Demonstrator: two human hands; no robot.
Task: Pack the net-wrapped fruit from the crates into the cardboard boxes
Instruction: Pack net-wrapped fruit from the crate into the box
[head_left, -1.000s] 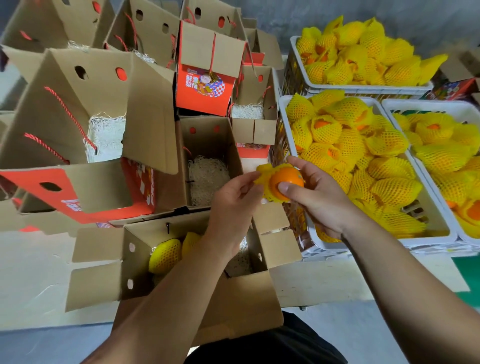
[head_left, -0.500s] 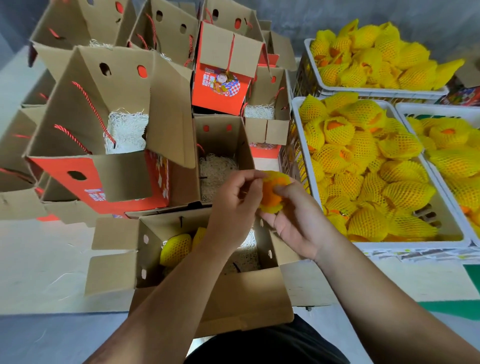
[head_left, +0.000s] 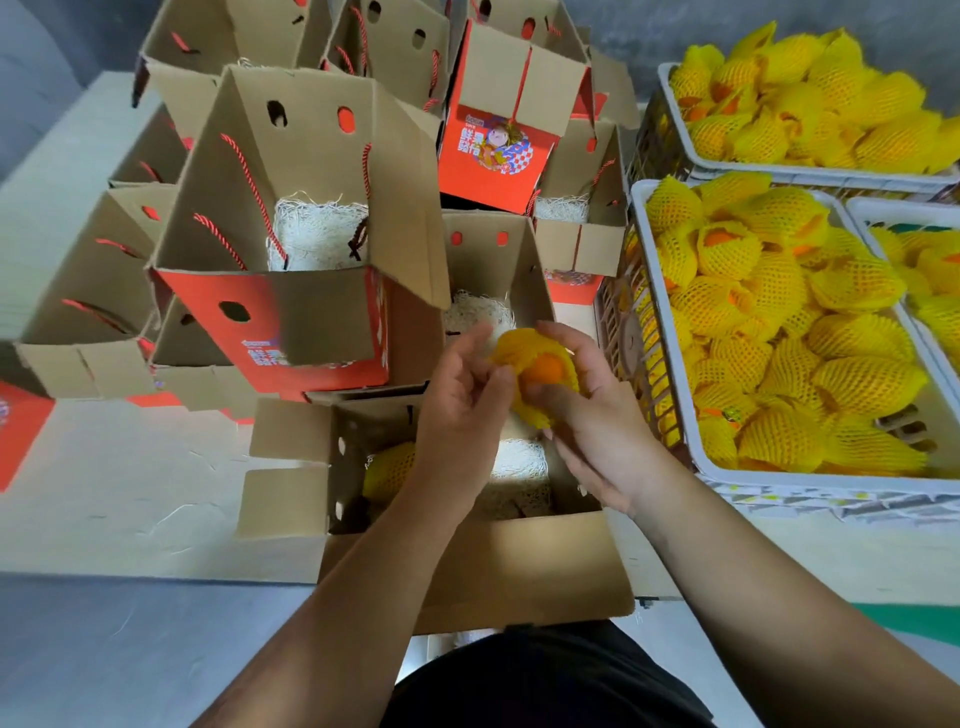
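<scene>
Fingers (head_left: 558, 410) of the right hand (head_left: 597, 441) curl round an orange fruit (head_left: 540, 371) in yellow foam net, with the round orange skin showing through the net's open mouth. The left hand (head_left: 462, 395) pinches the net's left edge with bent fingertips, though motion blur softens them and the exact contact is hard to make out. Both hands hold the fruit over the open cardboard box (head_left: 467, 566) nearest the person.

That box is plain brown corrugated board with its flaps folded outward. Pale shredded paper (head_left: 519, 457) lines its floor, and another netted fruit (head_left: 389, 467) lies at its left side, partly hidden by the left forearm.

Behind stand more open boxes (head_left: 311, 171), brown inside, red printed outside, with punched oval holes and twisted red cord handles.

To the right, a white plastic lattice crate (head_left: 675, 415) holds a heap of netted fruit (head_left: 779, 332), the nets ribbed and pointed at their ends. A second crate (head_left: 670, 119) behind it is also heaped; a third is cut off by the right edge.
</scene>
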